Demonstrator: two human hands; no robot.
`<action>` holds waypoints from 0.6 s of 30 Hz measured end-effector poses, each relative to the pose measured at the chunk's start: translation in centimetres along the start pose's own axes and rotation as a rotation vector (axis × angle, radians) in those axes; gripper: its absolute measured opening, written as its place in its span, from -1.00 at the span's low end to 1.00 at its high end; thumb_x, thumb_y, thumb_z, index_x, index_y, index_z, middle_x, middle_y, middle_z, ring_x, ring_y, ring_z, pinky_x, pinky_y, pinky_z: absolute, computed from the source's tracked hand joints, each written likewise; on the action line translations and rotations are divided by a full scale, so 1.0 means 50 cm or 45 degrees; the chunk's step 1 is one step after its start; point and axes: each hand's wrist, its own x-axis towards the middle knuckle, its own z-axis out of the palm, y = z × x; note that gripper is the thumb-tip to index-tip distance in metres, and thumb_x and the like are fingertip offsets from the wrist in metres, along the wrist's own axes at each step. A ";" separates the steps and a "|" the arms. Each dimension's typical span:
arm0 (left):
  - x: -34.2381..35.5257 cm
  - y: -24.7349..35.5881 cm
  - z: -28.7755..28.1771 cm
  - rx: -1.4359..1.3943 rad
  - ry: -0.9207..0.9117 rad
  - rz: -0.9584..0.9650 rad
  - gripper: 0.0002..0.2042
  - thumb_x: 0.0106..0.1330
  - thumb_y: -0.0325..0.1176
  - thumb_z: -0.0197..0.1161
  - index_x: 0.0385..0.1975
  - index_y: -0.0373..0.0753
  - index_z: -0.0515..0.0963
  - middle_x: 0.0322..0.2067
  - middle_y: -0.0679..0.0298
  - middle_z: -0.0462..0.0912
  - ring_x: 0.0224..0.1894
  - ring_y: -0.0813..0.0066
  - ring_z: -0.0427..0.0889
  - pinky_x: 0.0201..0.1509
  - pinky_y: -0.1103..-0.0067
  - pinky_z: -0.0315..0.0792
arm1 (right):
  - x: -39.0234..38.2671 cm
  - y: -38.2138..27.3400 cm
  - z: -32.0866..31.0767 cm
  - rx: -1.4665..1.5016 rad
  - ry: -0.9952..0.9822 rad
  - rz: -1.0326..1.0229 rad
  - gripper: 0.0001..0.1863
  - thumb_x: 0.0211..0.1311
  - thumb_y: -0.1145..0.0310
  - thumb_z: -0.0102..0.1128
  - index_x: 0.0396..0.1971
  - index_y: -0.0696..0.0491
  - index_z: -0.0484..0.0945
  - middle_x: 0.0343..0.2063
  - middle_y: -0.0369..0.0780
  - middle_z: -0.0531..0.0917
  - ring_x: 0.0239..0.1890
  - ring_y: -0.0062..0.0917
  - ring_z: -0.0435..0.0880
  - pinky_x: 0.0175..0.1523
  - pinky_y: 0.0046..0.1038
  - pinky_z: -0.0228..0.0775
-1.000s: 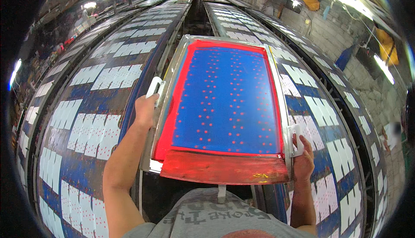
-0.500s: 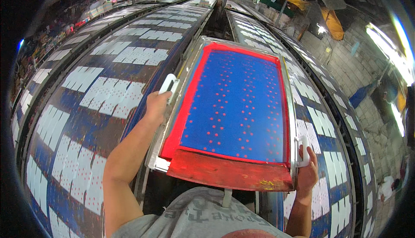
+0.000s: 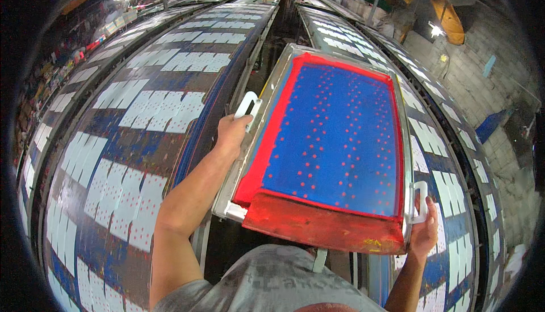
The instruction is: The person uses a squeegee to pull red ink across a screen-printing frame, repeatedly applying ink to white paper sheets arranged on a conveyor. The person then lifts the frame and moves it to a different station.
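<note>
Between my hands I carry a printing screen (image 3: 340,136), a metal frame with blue mesh, rows of red dots and a smeared red border. My left hand (image 3: 233,133) is closed round the white handle on its left side. On the right side, my right hand (image 3: 424,227) grips the other white handle (image 3: 420,201), fingers wrapped behind it. A wide squeegee (image 3: 323,221), its board stained red, lies across the screen's near end. The screen hangs tilted in front of my body, over the gap between two long tables.
A long table (image 3: 136,159) on the left bears rows of white pieces, several printed with red dots. Another long table (image 3: 417,116) with white pieces runs along the right. A narrow dark aisle (image 3: 278,34) leads away between them. A block wall (image 3: 482,62) stands at far right.
The screen and both hands have shifted to the right in the picture, and the screen leans slightly more clockwise. Both hands keep their hold on the handles.
</note>
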 end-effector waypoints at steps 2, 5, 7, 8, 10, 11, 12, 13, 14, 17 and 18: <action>0.109 0.000 0.033 0.030 0.033 0.049 -0.68 0.32 -0.33 0.47 -0.07 -0.48 0.75 -0.20 0.12 0.80 -0.20 0.36 0.74 -0.06 0.39 0.54 | 0.113 0.073 0.012 0.103 -0.065 -0.031 -0.28 0.62 0.07 0.10 0.53 0.28 0.34 0.51 0.06 0.40 0.60 -0.01 0.33 0.66 0.03 0.10; 0.273 0.013 0.057 0.005 0.044 0.031 -0.68 0.33 -0.33 0.48 -0.06 -0.46 0.74 -0.20 0.12 0.79 -0.21 0.35 0.73 -0.09 0.37 0.55 | 0.292 0.171 0.037 -0.039 -0.037 0.002 -0.18 0.54 0.00 0.21 0.52 0.33 0.31 0.49 0.16 0.43 0.59 -0.02 0.36 0.67 0.01 0.10; 0.369 0.030 0.052 0.000 0.090 0.025 -0.67 0.33 -0.33 0.47 -0.06 -0.46 0.74 -0.20 0.13 0.79 -0.21 0.35 0.72 -0.08 0.37 0.54 | 0.413 0.236 0.066 0.032 -0.063 0.021 -0.18 0.52 0.00 0.22 0.51 0.33 0.33 0.48 0.16 0.45 0.57 -0.02 0.39 0.68 -0.01 0.08; 0.412 0.036 0.045 0.026 0.124 0.023 -0.67 0.33 -0.33 0.47 -0.05 -0.46 0.74 -0.21 0.13 0.79 -0.21 0.35 0.72 -0.08 0.37 0.53 | 0.471 0.264 0.084 0.066 -0.093 0.032 -0.19 0.52 0.00 0.22 0.50 0.33 0.33 0.47 0.16 0.45 0.56 -0.03 0.39 0.68 -0.01 0.09; 0.508 0.048 0.037 0.129 0.212 0.072 -0.66 0.31 -0.35 0.47 -0.03 -0.48 0.73 -0.20 0.14 0.79 -0.22 0.35 0.71 -0.09 0.37 0.52 | 0.585 0.315 0.124 0.103 -0.135 0.048 -0.18 0.48 -0.02 0.26 0.49 0.30 0.37 0.46 0.15 0.47 0.56 -0.03 0.39 0.67 -0.02 0.11; 0.560 0.053 0.033 0.127 0.255 0.057 -0.66 0.31 -0.35 0.47 -0.02 -0.47 0.73 -0.19 0.14 0.79 -0.22 0.35 0.71 -0.08 0.37 0.52 | 0.640 0.345 0.146 0.128 -0.149 0.075 -0.18 0.47 -0.03 0.27 0.49 0.28 0.37 0.46 0.15 0.47 0.56 -0.04 0.38 0.67 -0.02 0.11; 0.613 0.057 0.031 0.116 0.290 0.061 -0.65 0.31 -0.35 0.47 -0.01 -0.47 0.73 -0.18 0.14 0.79 -0.21 0.35 0.71 -0.08 0.36 0.53 | 0.694 0.377 0.167 0.146 -0.170 0.083 -0.18 0.46 -0.03 0.27 0.49 0.27 0.38 0.47 0.14 0.47 0.56 -0.04 0.38 0.67 -0.03 0.11; 0.666 0.059 0.030 0.109 0.333 0.041 -0.65 0.31 -0.34 0.47 -0.01 -0.47 0.73 -0.18 0.13 0.79 -0.20 0.34 0.72 -0.07 0.36 0.53 | 0.744 0.412 0.188 0.174 -0.198 0.091 -0.17 0.44 -0.04 0.28 0.49 0.25 0.38 0.47 0.14 0.47 0.56 -0.05 0.38 0.67 -0.03 0.11; 0.713 0.061 0.023 0.117 0.306 0.089 -0.62 0.33 -0.33 0.45 0.03 -0.47 0.72 -0.14 0.11 0.79 -0.17 0.31 0.73 -0.04 0.36 0.55 | 0.783 0.445 0.207 0.169 -0.090 0.165 -0.16 0.40 -0.05 0.32 0.48 0.22 0.39 0.47 0.12 0.46 0.56 -0.07 0.38 0.66 -0.04 0.13; 0.877 0.063 0.025 0.072 0.286 0.042 -0.61 0.35 -0.31 0.43 0.05 -0.47 0.71 -0.14 0.08 0.79 -0.16 0.27 0.75 -0.02 0.35 0.57 | 0.927 0.563 0.248 0.198 -0.137 0.177 -0.15 0.40 -0.05 0.32 0.48 0.24 0.37 0.47 0.14 0.46 0.56 -0.07 0.37 0.65 -0.04 0.16; 0.923 0.056 0.027 0.016 0.276 0.076 -0.54 0.30 -0.30 0.47 0.04 -0.59 0.66 -0.14 -0.01 0.75 -0.12 0.26 0.71 -0.02 0.30 0.54 | 0.974 0.600 0.261 0.233 -0.236 0.116 -0.14 0.41 -0.04 0.32 0.49 0.26 0.34 0.47 0.17 0.45 0.56 -0.05 0.38 0.64 -0.04 0.17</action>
